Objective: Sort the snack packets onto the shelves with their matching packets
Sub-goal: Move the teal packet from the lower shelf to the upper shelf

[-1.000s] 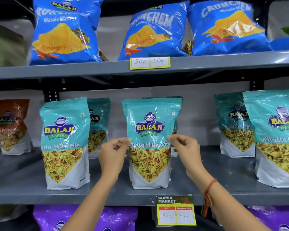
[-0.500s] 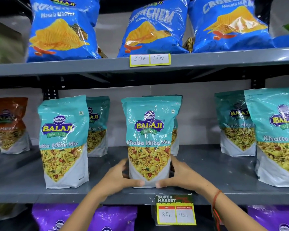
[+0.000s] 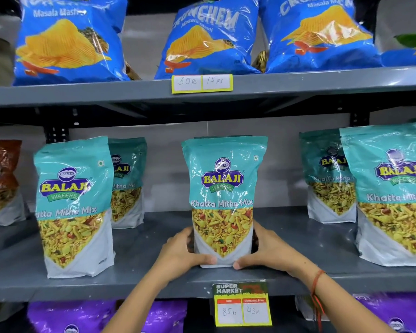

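Both hands on the centre teal Khatta Mitha Mix packet [image 3: 222, 200], which stands upright on the middle shelf [image 3: 154, 241], near the front edge. Left hand [image 3: 181, 252] wraps the packet's lower left side, thumb lying across the white bottom front. Right hand [image 3: 265, 251] mirrors it on the lower right, thumb tip at the bottom edge. Each grip is pinching the packet base between thumb and fingers; the fingers behind the packet are hidden. Red thread band [image 3: 317, 278] on the right wrist.

A second teal packet sits directly behind the held one; only its top edge shows.

Same shelf, left: another teal packet [image 3: 73, 207] upright at the front, one more teal packet [image 3: 127, 181] behind it, toward the back. Far left, a brown packet [image 3: 1, 181], partly cut off by the frame. Right: two teal packets, front one [image 3: 392, 193] large and cut by the frame edge, rear one [image 3: 327, 179] just beside it.

Upper shelf [image 3: 82, 92]: three blue Crunchem Masala Masti chip bags [image 3: 211, 39], leaning. Yellow-edged price tag [image 3: 202, 82] reads 30 and 15.

Middle shelf's front edge carries a Super Market price card [image 3: 241, 306], reading 85 and 43, just below the held packet.

Lower shelf: purple packets [image 3: 70, 316], only the tops visible.
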Motion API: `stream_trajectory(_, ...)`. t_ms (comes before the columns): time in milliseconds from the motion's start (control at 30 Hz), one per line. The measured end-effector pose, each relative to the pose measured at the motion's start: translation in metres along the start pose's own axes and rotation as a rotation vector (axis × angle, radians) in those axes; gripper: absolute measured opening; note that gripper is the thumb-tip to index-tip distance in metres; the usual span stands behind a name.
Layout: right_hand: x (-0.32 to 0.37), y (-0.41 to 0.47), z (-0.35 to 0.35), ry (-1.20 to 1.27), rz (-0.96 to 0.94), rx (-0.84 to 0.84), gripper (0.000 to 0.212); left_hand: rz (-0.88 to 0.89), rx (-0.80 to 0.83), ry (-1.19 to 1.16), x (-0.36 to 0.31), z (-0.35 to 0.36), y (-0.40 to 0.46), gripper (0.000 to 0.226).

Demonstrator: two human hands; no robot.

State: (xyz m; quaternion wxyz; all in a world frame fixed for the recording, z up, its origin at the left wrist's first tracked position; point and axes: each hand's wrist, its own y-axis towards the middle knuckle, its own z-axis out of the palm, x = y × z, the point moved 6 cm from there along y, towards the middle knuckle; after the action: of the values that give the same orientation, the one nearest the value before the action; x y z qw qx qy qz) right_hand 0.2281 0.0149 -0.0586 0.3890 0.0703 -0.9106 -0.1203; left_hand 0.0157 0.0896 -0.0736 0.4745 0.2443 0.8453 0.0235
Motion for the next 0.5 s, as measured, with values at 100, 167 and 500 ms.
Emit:
stream_trajectory(100,-0.008,-0.001,-0.007,0.008,0.023,0.003,0.096,0.016,0.005,0.008,-0.009,0.009,0.003,0.084)
stream_trajectory(167,-0.012,-0.002,-0.008,0.021,0.036,0.005,0.098,0.009,0.009,0.018,-0.011,0.012,0.004,0.08)
stream_trajectory(500,-0.007,-0.023,-0.007,0.183,0.065,-0.088,0.1,0.076,-0.07,-0.088,-0.023,0.002,-0.016,0.095)
